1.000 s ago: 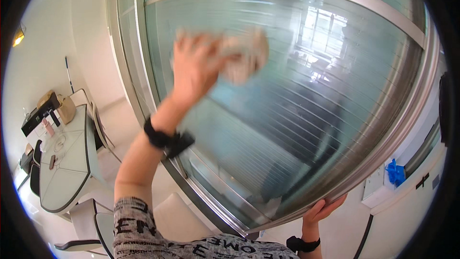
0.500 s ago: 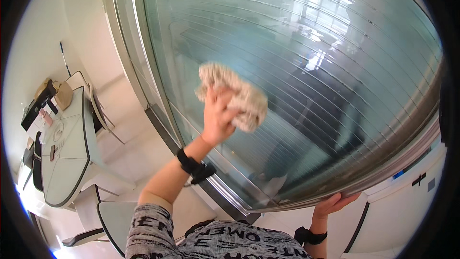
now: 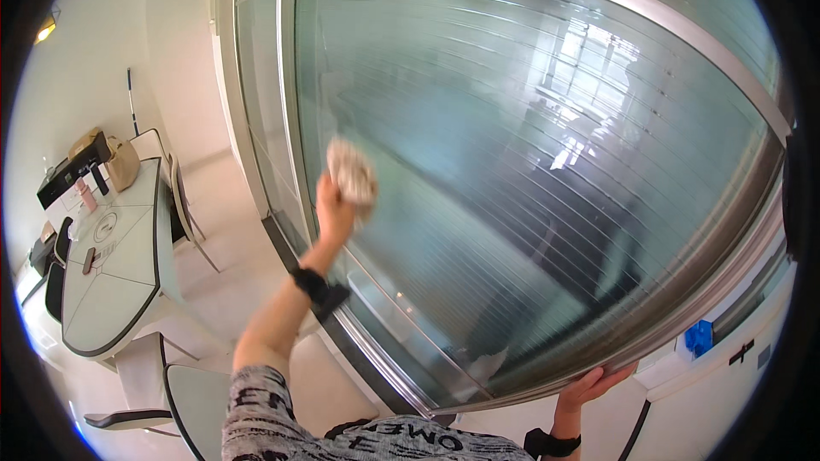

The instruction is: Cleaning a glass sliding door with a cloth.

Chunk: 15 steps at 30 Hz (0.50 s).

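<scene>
The pale cloth [image 3: 352, 172] is bunched in the left hand [image 3: 333, 209], its bulk standing out above and to the right of the fingers. That hand is closed on the cloth's lower left side; slight blur hides how tightly. The cloth is in front of the left part of the ribbed glass [image 3: 478, 128]; whether it touches cannot be told. The right hand [image 3: 589, 388] is at the lower metal edge [image 3: 632, 350], fingers stretched along it, partly hidden, so its hold is unclear. Beyond, at left, a table [image 3: 120, 277] bears a bag [image 3: 125, 162] and a pink bottle [image 3: 86, 196].
</scene>
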Available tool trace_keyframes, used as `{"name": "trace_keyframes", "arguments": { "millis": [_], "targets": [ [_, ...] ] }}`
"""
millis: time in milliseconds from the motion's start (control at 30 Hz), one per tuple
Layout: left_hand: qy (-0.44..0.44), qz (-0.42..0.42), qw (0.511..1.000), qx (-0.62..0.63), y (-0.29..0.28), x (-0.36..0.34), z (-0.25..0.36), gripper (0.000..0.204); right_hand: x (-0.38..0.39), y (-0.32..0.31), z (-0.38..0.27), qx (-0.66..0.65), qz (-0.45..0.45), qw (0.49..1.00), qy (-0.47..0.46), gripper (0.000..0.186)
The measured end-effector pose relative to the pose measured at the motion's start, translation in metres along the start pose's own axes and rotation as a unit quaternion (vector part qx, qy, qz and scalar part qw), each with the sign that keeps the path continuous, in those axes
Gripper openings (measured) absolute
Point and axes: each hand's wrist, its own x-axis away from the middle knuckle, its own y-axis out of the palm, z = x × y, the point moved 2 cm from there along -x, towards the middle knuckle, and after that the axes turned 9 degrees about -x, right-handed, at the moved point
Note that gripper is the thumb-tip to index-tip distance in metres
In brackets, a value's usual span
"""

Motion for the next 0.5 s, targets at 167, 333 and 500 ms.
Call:
{"name": "trace_keyframes", "arguments": {
  "millis": [167,333,500],
  "targets": [
    [0.324,0.219,0.906,-0.163,-0.023,-0.19,0.137,0.04,-0.001,0.003,0.001,-0.009,0.008,1.0,0.014,0.06],
    [0.351,0.15,0.922,-0.067,0.021,-0.223,0.176,0.038,0.004,0.005,0.005,0.003,0.017,1.0,0.019,0.06],
    [0.346,0.072,0.934,-0.051,0.023,-0.159,0.117,0.044,0.012,0.001,0.02,-0.002,0.046,0.998,0.05,0.061]
  ]
}}
